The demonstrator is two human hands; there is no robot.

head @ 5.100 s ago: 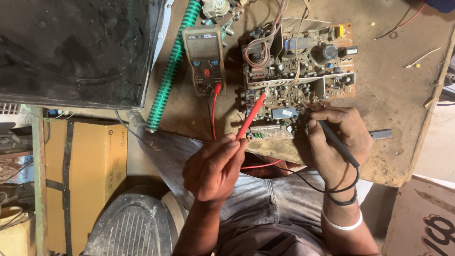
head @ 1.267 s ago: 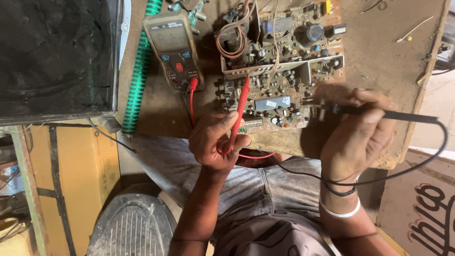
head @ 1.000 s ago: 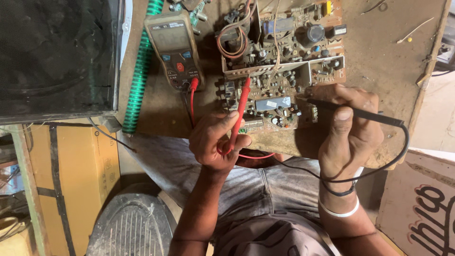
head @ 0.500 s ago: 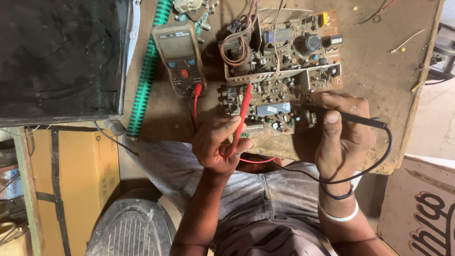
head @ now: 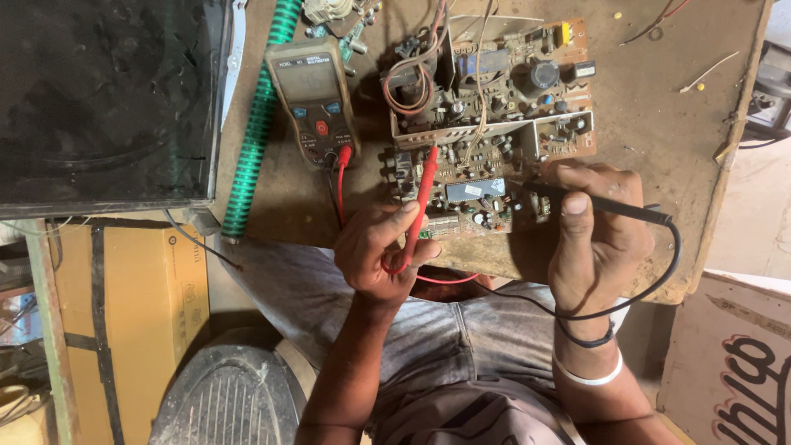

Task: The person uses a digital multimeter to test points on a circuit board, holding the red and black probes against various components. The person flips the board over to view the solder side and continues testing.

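Note:
My left hand (head: 381,250) grips a red test probe (head: 423,194) whose tip rests on the brown circuit board (head: 486,115) near its left middle. Across from it, my right hand (head: 595,233) pinches a black test probe (head: 606,203) laid sideways, its tip touching the board's lower right part. A grey handheld meter (head: 313,97) lies left of the board, with a red and a black lead plugged into its bottom. The black lead loops round my right wrist.
The board and meter lie on a worn brown tabletop (head: 659,107). A green ribbed hose (head: 257,124) runs along its left side beside a dark screen panel (head: 107,99). A yellow carton (head: 132,313) and a round grille (head: 222,404) stand below left.
The right hand swung the black probe from pointing outward to lying across the board's lower right. The left hand kept the red probe on the board; the view shifted slightly.

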